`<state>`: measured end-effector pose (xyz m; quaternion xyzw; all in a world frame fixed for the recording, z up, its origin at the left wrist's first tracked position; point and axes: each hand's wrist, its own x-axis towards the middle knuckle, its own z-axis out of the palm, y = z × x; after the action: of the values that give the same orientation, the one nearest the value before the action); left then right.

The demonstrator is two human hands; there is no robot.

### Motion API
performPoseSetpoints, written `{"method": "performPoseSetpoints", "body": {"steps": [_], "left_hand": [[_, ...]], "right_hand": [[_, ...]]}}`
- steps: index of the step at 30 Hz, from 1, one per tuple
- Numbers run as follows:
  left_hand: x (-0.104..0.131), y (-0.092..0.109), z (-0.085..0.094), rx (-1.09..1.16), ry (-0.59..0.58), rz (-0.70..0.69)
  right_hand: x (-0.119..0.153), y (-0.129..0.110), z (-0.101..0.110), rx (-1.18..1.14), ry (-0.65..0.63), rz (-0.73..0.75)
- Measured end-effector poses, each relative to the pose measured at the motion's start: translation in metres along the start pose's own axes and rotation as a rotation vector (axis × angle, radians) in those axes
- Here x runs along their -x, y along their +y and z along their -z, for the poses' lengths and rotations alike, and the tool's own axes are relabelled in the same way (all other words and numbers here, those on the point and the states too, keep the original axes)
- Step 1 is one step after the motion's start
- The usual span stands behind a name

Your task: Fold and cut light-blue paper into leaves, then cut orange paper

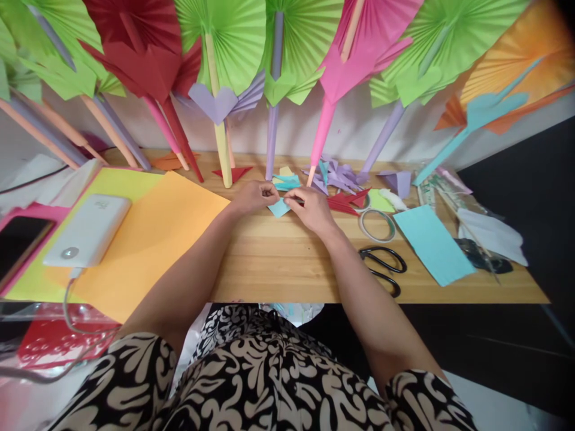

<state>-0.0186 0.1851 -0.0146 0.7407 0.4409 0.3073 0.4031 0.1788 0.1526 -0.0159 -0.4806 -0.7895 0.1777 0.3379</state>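
A small light blue paper piece [279, 208] is held between my two hands near the middle of the wooden table. My left hand [257, 196] pinches its left corner with curled fingers. On the right side, my right hand [309, 206] grips the same piece between thumb and fingertips. Just behind them lie folded blue paper scraps [286, 182]. Red folded paper [348, 202] and a pile of purple paper pieces [339, 175] are to the right of my right hand.
Paper fans on rolled sticks, one green [220, 36], lean on the wall. Orange sheets [157, 239] and a power bank [90, 230] lie left. Tape [376, 225], scissors [383, 260] and a blue sheet [433, 244] lie right. The table's front edge [278, 299] is close.
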Motion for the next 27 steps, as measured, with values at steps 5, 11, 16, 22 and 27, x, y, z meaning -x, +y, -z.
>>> {"method": "performPoseSetpoints", "body": {"steps": [5,11,16,22,27], "left_hand": [[-0.002,-0.008,-0.004,0.002,-0.003,-0.009],[-0.002,-0.005,-0.004,-0.042,-0.007,-0.007],[0.001,0.006,-0.001,-0.090,-0.018,0.004],[0.002,0.007,0.001,-0.069,-0.008,0.014],[-0.001,-0.003,0.004,0.015,0.035,0.021]], "right_hand": [[0.000,-0.001,-0.004,0.014,-0.019,-0.014],[0.000,-0.004,-0.004,0.041,-0.037,-0.063],[0.000,-0.004,-0.004,0.049,-0.044,-0.086],[0.000,-0.005,-0.002,0.053,-0.026,-0.085],[0.000,-0.004,0.004,0.042,-0.001,-0.128]]}}
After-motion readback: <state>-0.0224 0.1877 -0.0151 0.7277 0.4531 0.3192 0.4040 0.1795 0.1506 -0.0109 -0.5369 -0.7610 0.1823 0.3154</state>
